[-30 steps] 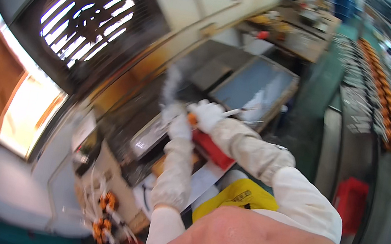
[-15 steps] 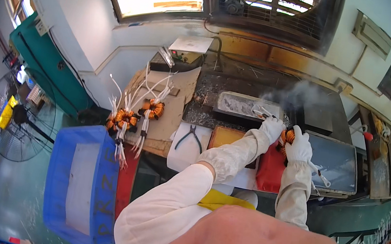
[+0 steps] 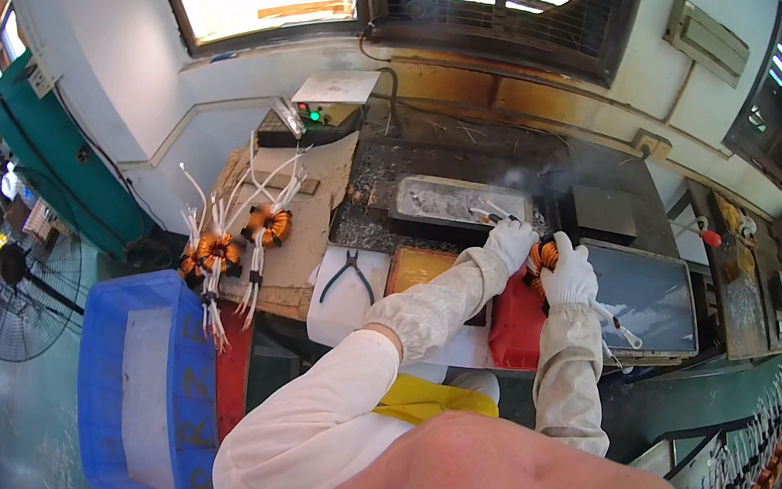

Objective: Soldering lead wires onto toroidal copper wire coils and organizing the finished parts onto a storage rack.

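My right hand (image 3: 570, 274), in a white glove, is closed around a copper-wound toroidal coil (image 3: 543, 258) above a red cloth-like cover (image 3: 515, 326). White leads with metal lugs (image 3: 629, 333) hang out past that hand on its right. My left hand (image 3: 511, 246), also gloved, pinches the coil's other wire leads (image 3: 489, 213). Their ends reach over the right part of a rectangular metal trough (image 3: 412, 215) with a silvery, crusted surface, like a solder pot. Whether the tips touch that surface, I cannot tell. Thin smoke rises behind the trough.
Several finished-looking coils (image 3: 220, 249) with white leads lie on cardboard (image 3: 298, 271) at the left. Pliers (image 3: 351, 277) rest on white paper beside a yellowish block (image 3: 419, 271). A grey-topped tray (image 3: 652, 294) stands right, a blue crate (image 3: 104, 353) lower left, a fan (image 3: 24, 266) beyond.
The whole view has shifted, so the bench appears further left. Both hands keep their hold, in about the same place by the trough. The smoke looks thinner.
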Tool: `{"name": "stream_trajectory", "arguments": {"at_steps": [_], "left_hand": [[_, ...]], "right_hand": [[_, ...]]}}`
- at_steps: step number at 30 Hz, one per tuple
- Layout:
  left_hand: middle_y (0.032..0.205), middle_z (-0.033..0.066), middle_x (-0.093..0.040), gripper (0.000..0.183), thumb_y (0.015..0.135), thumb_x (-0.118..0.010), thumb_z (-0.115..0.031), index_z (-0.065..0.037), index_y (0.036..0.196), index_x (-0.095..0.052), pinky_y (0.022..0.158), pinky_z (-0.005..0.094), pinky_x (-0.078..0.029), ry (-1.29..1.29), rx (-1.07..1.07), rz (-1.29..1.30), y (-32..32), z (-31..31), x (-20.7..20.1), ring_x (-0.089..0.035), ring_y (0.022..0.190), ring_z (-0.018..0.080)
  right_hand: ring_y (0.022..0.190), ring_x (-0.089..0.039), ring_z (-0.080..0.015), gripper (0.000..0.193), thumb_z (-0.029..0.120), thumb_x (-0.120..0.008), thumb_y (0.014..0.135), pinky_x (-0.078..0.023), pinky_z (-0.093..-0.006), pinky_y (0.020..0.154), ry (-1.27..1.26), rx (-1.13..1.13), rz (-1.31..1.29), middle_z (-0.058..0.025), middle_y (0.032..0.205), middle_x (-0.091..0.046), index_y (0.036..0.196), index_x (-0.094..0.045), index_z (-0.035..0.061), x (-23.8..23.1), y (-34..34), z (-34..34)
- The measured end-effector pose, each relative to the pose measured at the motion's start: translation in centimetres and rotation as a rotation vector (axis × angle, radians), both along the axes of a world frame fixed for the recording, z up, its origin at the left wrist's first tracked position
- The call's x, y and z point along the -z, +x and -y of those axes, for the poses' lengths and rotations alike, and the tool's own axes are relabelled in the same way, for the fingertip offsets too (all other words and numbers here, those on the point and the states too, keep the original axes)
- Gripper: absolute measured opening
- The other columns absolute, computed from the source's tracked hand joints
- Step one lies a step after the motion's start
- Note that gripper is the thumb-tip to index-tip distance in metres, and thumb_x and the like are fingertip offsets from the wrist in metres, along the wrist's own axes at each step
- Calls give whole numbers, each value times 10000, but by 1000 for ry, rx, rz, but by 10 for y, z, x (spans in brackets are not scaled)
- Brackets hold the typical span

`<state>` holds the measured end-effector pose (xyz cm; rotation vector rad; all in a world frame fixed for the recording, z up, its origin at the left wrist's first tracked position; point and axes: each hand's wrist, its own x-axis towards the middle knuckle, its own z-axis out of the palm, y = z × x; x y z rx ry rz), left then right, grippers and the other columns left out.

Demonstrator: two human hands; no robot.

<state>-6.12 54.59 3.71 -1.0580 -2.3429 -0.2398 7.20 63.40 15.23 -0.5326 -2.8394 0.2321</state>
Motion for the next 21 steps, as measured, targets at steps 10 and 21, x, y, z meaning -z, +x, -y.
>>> {"name": "stream_trajectory", "arguments": {"at_steps": [10, 21], "left_hand": [[917, 31, -615, 132, 904, -542, -260, -173, 909, -641, 818, 383, -469, 20, -11, 74, 2, 2, -2, -612, 914, 224], [877, 47, -603, 129, 900, -535, -242, -158, 883, -631, 775, 367, -500, 28, 7, 22, 1, 2, 0, -613, 881, 229]], "right_hand": [[906, -661, -396, 612, 185, -731, 726, -554, -473, 758, -13, -9, 49, -184, 1081, -573, 1281, -481, 251, -4, -1, 2], [899, -658, -394, 586, 190, -731, 732, -549, -480, 748, -11, -13, 59, -177, 1069, -570, 1263, -492, 257, -4, -5, -1]]}}
